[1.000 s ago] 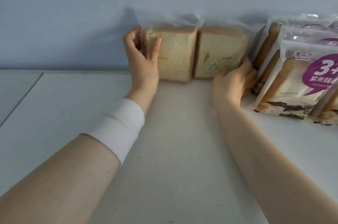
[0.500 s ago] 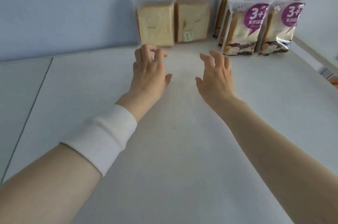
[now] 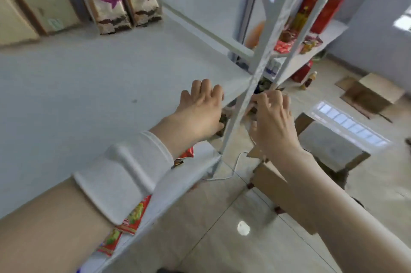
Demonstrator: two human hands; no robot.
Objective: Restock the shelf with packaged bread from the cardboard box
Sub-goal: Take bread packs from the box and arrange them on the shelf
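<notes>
Two plain bread loaves (image 3: 37,10) in clear bags stand at the back left of the white shelf (image 3: 93,76). Beside them stand purple-labelled bread packs (image 3: 124,3). My left hand (image 3: 200,110) hovers over the shelf's front right corner, fingers loosely curled and holding nothing. My right hand (image 3: 273,119) is past the shelf post, out over the floor, fingers relaxed and empty. An open cardboard box (image 3: 329,150) sits on the floor beneath my right hand; its contents are blurred.
A white shelf post (image 3: 255,72) rises between my hands. Red snack packets (image 3: 131,221) lie on the lower shelf. A second rack (image 3: 309,23) with red boxes stands to the right. Flattened cardboard (image 3: 369,94) and a bottle (image 3: 309,80) are on the tiled floor.
Both hands let go of the plain loaves and drew back from the shelf's rear. My view swung right and down, bringing the floor and the cardboard box into sight.
</notes>
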